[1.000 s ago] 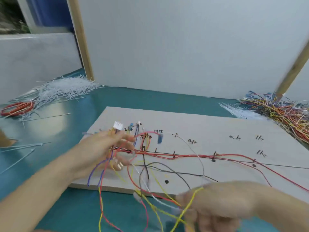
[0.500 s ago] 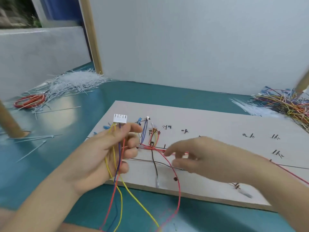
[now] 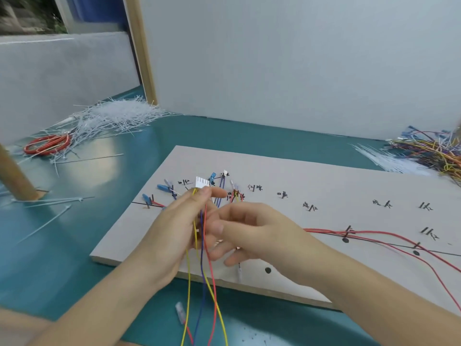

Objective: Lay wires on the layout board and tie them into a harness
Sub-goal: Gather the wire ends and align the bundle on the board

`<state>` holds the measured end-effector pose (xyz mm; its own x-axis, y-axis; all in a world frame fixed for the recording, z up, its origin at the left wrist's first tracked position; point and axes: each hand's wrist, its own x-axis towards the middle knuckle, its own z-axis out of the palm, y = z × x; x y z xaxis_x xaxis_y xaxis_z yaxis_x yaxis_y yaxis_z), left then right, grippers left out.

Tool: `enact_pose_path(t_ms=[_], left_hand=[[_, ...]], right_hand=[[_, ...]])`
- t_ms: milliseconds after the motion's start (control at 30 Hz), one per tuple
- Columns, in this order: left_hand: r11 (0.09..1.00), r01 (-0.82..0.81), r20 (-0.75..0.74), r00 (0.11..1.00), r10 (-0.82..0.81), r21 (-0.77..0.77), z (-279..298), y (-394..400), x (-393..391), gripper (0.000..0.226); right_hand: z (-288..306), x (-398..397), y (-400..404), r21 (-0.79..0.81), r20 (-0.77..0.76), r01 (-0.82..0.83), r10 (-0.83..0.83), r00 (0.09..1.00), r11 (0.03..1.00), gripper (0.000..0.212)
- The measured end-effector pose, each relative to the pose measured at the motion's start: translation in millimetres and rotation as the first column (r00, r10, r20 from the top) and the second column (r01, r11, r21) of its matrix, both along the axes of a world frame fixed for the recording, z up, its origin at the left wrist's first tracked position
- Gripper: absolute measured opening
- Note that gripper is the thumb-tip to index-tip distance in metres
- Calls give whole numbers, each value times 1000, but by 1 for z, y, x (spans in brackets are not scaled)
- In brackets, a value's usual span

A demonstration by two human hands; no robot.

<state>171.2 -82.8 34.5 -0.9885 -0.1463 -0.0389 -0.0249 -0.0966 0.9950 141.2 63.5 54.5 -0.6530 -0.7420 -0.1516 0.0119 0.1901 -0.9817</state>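
The left hand [image 3: 179, 228] pinched the white plastic connector [image 3: 202, 182] with coloured wires [image 3: 203, 258]; the right hand [image 3: 252, 233] beside that grip held its fingers loosely apart, touching them.

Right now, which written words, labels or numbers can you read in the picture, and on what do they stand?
Handwritten black labels on the layout board, beside short black tick marks: they look like Chinese characters, too small and blurred to read.
White connector above the left hand: no print visible.
Loose wires, cable ties: no text visible.
No brand names or numbers can be read anywhere.

A teal table [image 3: 74, 245] carries the layout board [image 3: 324, 176], cable ties [image 3: 112, 118], loose wires [image 3: 434, 153].
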Motion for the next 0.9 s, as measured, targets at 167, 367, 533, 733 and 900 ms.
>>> enact_pose_path(t_ms=[167, 367, 533, 733, 900], left_hand=[[999, -40, -74, 997, 39, -17, -2, -6, -6, 30], [993, -48, -140, 990, 33, -107, -1, -34, -13, 18], [998, 51, -114, 992, -55, -43, 0, -45, -15, 24], [962, 67, -6, 997, -71, -263, 5, -75, -16, 16], [901, -16, 59, 997, 46, -433, -4, -107, -9, 16]], right_hand=[[-5, -2, -18, -24, 10, 96, -95, 995, 995, 13], [-9, -16, -32, -146, 285, 100, -55, 957, 984, 11], [-10, -25, -40, -169, 184, 119, -87, 979, 978, 15], [-10, -34, -46, -21, 66, 108, -107, 992, 994, 13], [-15, -39, -65, 159, -196, 46, -14, 980, 986, 12]])
